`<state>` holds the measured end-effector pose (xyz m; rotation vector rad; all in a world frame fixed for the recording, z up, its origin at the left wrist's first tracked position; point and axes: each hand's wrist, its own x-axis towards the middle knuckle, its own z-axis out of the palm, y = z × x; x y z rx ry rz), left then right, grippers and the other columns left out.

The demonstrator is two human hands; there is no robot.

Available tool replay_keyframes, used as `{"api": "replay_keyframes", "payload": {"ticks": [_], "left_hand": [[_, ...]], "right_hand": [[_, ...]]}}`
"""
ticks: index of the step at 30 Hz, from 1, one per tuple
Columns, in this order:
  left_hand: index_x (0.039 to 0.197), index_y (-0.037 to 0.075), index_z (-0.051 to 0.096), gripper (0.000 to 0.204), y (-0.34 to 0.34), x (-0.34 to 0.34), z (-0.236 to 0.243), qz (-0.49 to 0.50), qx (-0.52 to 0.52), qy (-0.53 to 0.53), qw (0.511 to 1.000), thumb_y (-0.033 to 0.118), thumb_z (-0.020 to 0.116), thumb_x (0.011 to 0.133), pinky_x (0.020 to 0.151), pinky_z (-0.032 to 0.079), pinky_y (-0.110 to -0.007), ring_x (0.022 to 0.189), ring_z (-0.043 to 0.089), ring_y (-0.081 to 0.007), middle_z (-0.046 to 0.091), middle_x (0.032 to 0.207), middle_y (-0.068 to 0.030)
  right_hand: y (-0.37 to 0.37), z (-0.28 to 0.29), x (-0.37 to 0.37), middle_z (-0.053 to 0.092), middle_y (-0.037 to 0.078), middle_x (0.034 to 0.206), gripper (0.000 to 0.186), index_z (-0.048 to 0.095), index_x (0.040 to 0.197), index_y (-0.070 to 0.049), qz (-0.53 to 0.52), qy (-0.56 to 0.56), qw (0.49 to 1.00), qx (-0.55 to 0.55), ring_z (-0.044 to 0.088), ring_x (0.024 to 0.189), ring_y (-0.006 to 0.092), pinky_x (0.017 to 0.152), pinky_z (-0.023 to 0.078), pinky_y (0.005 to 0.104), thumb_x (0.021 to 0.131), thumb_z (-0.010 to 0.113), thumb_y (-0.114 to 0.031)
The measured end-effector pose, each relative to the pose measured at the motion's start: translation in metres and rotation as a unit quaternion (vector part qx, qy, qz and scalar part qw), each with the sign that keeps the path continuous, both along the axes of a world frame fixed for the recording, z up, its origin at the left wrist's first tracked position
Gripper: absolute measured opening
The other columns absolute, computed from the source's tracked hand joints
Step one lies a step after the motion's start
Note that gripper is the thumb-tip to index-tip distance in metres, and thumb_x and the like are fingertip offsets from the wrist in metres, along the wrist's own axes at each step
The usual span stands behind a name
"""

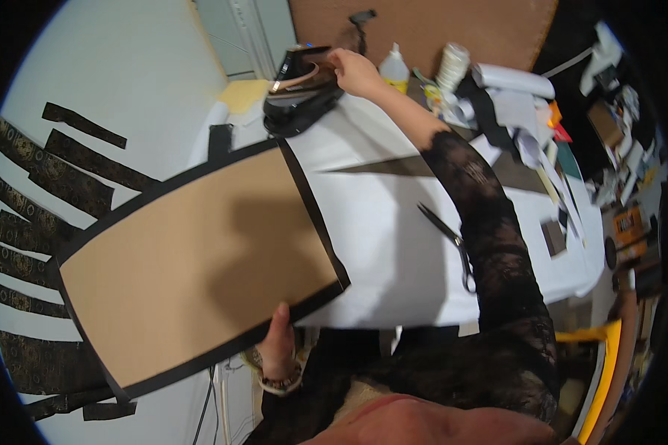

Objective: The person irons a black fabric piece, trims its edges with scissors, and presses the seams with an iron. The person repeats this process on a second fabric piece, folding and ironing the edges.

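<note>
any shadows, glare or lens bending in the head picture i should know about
Head view: a soft shadow darkens part of the tan rectangular panel with black borders, another greys the white tabletop; small highlights show on the glossy black iron; fisheye bending bows the panel's long edges, and the picture's corners go black; how the bare right hand meets the iron is too soft to tell.

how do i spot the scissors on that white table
On the white table, look between the tan board and the black lace sleeve. Close beside the sleeve lie the dark scissors, tip toward the table's far side. Unlike the flat dark rectangle right of the sleeve, they have a looped grip.
</note>
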<state>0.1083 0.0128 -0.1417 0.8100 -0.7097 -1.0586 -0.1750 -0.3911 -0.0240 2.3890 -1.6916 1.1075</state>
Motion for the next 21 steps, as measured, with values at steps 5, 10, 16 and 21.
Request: {"api": "replay_keyframes", "payload": {"ticks": [5, 10, 16, 21], "left_hand": [[0.128, -0.001, 0.050, 0.043, -0.019, 0.019, 0.008, 0.008, 0.005, -0.162, 0.987, 0.000, 0.063, 0.087, 0.099, 0.040, -0.035, 0.110, 0.054, -0.0220, 0.057, 0.123, -0.0093], [0.128, -0.001, 0.050, 0.043, -0.035, 0.030, 0.008, 0.040, 0.044, -0.213, 0.975, -0.001, 0.063, 0.087, 0.099, 0.041, -0.036, 0.110, 0.055, -0.0232, 0.058, 0.123, -0.0107], [0.132, 0.003, 0.050, 0.049, -0.071, 0.014, 0.038, -0.044, -0.076, 0.029, 0.996, 0.002, 0.064, 0.085, 0.104, 0.043, -0.040, 0.116, 0.056, -0.0238, 0.059, 0.125, -0.0081], [0.134, 0.002, 0.048, 0.047, -0.062, -0.002, 0.086, -0.107, -0.141, 0.101, 0.979, -0.005, 0.057, 0.088, 0.108, 0.039, -0.040, 0.121, 0.054, -0.0236, 0.056, 0.131, -0.0103]], "right_hand": [[-0.136, 0.008, 0.056, 0.045, 0.008, 0.144, 0.064, 0.046, 0.136, -0.019, 0.030, 0.317, 0.942, -0.103, 0.040, 0.135, 0.0328, 0.106, 0.036, 0.0560, 0.078, 0.065, 0.000], [-0.148, 0.040, 0.069, 0.066, 0.015, 0.107, 0.049, 0.058, 0.110, -0.007, 0.114, 0.361, 0.926, -0.001, 0.061, 0.106, 0.0355, 0.088, 0.050, 0.0448, 0.065, 0.078, 0.000], [-0.039, 0.100, -0.017, 0.057, 0.009, 0.066, 0.030, 0.055, 0.092, -0.003, 0.198, 0.164, 0.944, -0.209, 0.059, 0.059, 0.0219, 0.055, 0.047, 0.0340, 0.083, 0.075, -0.023], [0.151, 0.109, -0.078, 0.055, 0.003, 0.067, 0.028, 0.057, 0.096, -0.005, 0.195, -0.324, 0.922, -0.077, 0.054, 0.055, 0.0129, 0.051, 0.045, 0.0278, 0.088, 0.072, -0.027]]}}
